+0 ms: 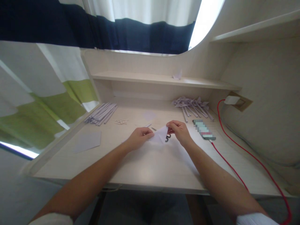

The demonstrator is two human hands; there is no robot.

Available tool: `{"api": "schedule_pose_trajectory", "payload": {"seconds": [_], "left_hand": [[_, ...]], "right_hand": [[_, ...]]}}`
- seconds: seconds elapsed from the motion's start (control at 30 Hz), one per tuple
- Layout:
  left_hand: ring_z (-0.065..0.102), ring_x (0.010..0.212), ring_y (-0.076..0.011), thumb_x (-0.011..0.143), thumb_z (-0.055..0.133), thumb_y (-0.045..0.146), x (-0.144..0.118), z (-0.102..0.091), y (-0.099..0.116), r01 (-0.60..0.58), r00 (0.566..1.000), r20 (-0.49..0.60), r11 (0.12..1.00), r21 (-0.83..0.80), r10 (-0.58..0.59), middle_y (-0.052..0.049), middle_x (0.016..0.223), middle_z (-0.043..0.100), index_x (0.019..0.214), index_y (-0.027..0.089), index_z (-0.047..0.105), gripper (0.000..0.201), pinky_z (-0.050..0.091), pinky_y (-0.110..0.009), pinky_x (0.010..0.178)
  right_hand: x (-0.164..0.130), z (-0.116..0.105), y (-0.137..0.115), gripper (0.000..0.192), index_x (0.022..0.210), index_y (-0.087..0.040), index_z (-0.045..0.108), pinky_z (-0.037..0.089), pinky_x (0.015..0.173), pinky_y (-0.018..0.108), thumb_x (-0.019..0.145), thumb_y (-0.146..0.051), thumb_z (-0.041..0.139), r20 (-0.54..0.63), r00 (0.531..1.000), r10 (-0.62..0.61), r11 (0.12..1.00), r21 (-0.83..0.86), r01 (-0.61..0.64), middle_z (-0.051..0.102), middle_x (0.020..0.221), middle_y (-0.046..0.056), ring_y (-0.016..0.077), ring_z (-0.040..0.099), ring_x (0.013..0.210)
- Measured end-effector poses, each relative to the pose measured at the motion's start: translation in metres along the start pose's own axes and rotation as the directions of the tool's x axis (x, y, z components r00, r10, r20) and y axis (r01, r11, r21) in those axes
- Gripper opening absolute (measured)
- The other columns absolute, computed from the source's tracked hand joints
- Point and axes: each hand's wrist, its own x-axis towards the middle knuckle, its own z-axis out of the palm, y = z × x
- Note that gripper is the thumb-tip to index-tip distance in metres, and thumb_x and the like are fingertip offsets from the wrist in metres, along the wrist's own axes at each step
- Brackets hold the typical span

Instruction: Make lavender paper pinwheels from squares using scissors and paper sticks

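A small piece of white paper (160,135), folded or bent, is stretched between my two hands above the desk. My left hand (140,137) pinches its left corner between thumb and fingers. At the upper right corner my right hand (179,130) grips it the same way. Partly hidden behind the paper lie scissors with black handles (168,137), their blade tip showing above the paper's edge. Just beyond my hands rests a pale square of paper (149,115) on the desktop.
Rolled paper sticks (102,113) are piled at the back left, near small beige pieces (121,122). A stack of paper sheets (87,141) lies at left. Paper pinwheels (192,105) sit back right. A phone (203,129) with a red cable (231,167) lies right, below a shelf (161,78).
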Motion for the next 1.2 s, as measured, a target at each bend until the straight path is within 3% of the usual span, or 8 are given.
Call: {"api": "schedule_pose_trajectory", "payload": {"seconds": [0.23, 0.5, 0.67, 0.9, 1.0, 1.07, 1.2], "left_hand": [[0.056, 0.065, -0.0136, 0.085, 0.057, 0.034, 0.001, -0.001, 0.002, -0.006, 0.999, -0.043, 1.000, -0.005, 0.006, -0.002, 0.067, 0.064, 0.073, 0.014, 0.068, 0.026, 0.041, -0.022, 0.061], [0.053, 0.061, -0.0136, 0.082, 0.062, 0.037, 0.004, -0.006, -0.001, 0.000, 0.975, -0.219, 0.992, -0.127, -0.028, -0.001, 0.060, 0.061, 0.064, 0.016, 0.064, 0.028, 0.041, -0.025, 0.061], [0.052, 0.058, -0.0123, 0.082, 0.064, 0.036, 0.005, -0.010, -0.001, -0.011, 0.924, -0.372, 0.965, -0.261, -0.091, 0.001, 0.058, 0.059, 0.064, 0.016, 0.062, 0.027, 0.040, -0.025, 0.061], [0.049, 0.055, -0.0105, 0.086, 0.062, 0.036, 0.006, -0.013, -0.002, -0.080, 0.806, -0.581, 0.951, -0.300, -0.115, 0.003, 0.054, 0.054, 0.058, 0.017, 0.056, 0.034, 0.040, -0.024, 0.061], [0.047, 0.053, -0.0104, 0.086, 0.062, 0.033, 0.005, -0.013, -0.004, -0.084, 0.825, -0.557, 0.955, -0.286, -0.094, 0.003, 0.052, 0.052, 0.058, 0.017, 0.055, 0.033, 0.039, -0.024, 0.059], [0.046, 0.052, -0.0105, 0.086, 0.062, 0.033, 0.005, -0.013, -0.004, -0.084, 0.858, -0.509, 0.959, -0.271, -0.068, 0.003, 0.050, 0.051, 0.055, 0.017, 0.053, 0.035, 0.038, -0.024, 0.057], [0.044, 0.051, -0.0107, 0.085, 0.062, 0.033, 0.003, -0.011, -0.003, -0.074, 0.898, -0.438, 0.964, -0.257, -0.048, 0.003, 0.049, 0.050, 0.053, 0.018, 0.051, 0.037, 0.035, -0.025, 0.055]], "right_hand": [[0.003, -0.003, 0.000, 0.012, 0.066, -0.015, 0.069, 0.053, 0.052, 0.026, 0.071, -0.026, 0.067, -0.108, 0.994, -0.028, 0.998, 0.047, 0.033, 0.065, 0.057, 0.002, 0.0150, 0.062, 0.053], [0.005, -0.007, 0.000, 0.014, 0.064, -0.015, 0.066, 0.051, 0.051, 0.025, 0.071, -0.027, 0.064, -0.126, 0.991, -0.038, 0.998, 0.039, 0.043, 0.065, 0.054, 0.002, 0.0138, 0.061, 0.050], [0.005, -0.006, 0.002, 0.016, 0.065, -0.015, 0.066, 0.048, 0.052, 0.023, 0.071, -0.029, 0.060, 0.054, 0.994, 0.097, 0.989, -0.113, -0.091, 0.067, 0.056, 0.003, 0.0136, 0.062, 0.051], [-0.001, 0.000, 0.003, 0.018, 0.065, -0.013, 0.069, 0.038, 0.047, 0.021, 0.073, -0.028, 0.062, 0.318, 0.920, 0.230, 0.951, -0.276, -0.143, 0.071, 0.065, 0.005, 0.0100, 0.057, 0.049], [-0.004, -0.002, 0.005, 0.021, 0.068, -0.014, 0.071, 0.037, 0.049, 0.022, 0.077, -0.030, 0.060, 0.462, 0.853, 0.243, 0.920, -0.388, -0.053, 0.070, 0.067, 0.003, 0.0092, 0.054, 0.050], [-0.006, -0.004, 0.006, 0.022, 0.070, -0.015, 0.072, 0.038, 0.050, 0.022, 0.078, -0.033, 0.063, 0.489, 0.838, 0.244, 0.884, -0.468, 0.016, 0.067, 0.064, 0.002, 0.0097, 0.053, 0.052], [-0.008, -0.002, 0.010, 0.018, 0.074, -0.016, 0.074, 0.037, 0.051, 0.023, 0.076, -0.034, 0.069, 0.412, 0.894, 0.174, 0.807, -0.580, 0.110, 0.067, 0.065, 0.001, 0.0117, 0.054, 0.057]]}}
